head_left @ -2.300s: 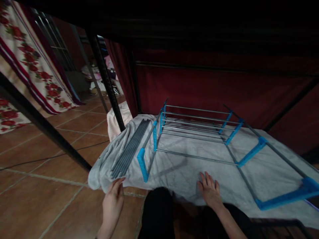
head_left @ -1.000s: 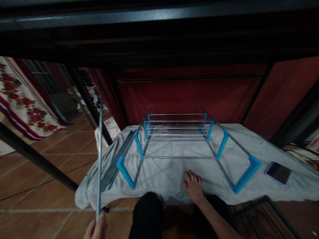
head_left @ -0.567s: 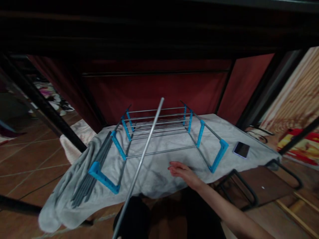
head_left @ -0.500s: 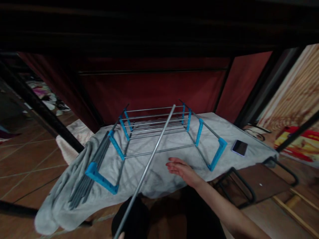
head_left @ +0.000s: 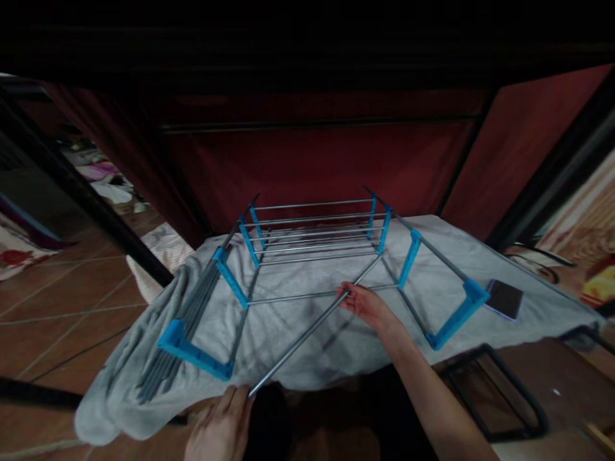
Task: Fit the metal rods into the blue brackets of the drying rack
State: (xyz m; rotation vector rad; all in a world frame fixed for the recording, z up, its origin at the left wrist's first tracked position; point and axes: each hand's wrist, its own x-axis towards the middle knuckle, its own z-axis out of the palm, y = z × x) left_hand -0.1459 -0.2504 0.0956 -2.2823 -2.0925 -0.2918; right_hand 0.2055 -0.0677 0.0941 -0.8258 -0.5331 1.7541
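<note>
A long grey metal rod (head_left: 307, 333) lies slanted over a grey cloth (head_left: 307, 346), held at both ends of its near half. My right hand (head_left: 368, 306) is closed around its middle. My left hand (head_left: 221, 426) holds its near end at the cloth's front edge. The rod's far tip reaches into a rack (head_left: 327, 250) of grey rods and blue plastic brackets that lies flat on the cloth. A bundle of spare grey rods (head_left: 177, 339) rests along the cloth's left side, beside the nearest blue bracket (head_left: 192, 349).
A dark phone (head_left: 504, 298) lies on the cloth at the right. Red fabric walls and black metal posts enclose the space from behind and the sides. Tiled floor and a pale folded cloth (head_left: 154, 253) are to the left; a black metal frame (head_left: 500, 397) sits at lower right.
My left hand lifted one rod from the bundle and swung it over the rack. My right hand left the cloth and closed on the rod's middle; the rod now lies low.
</note>
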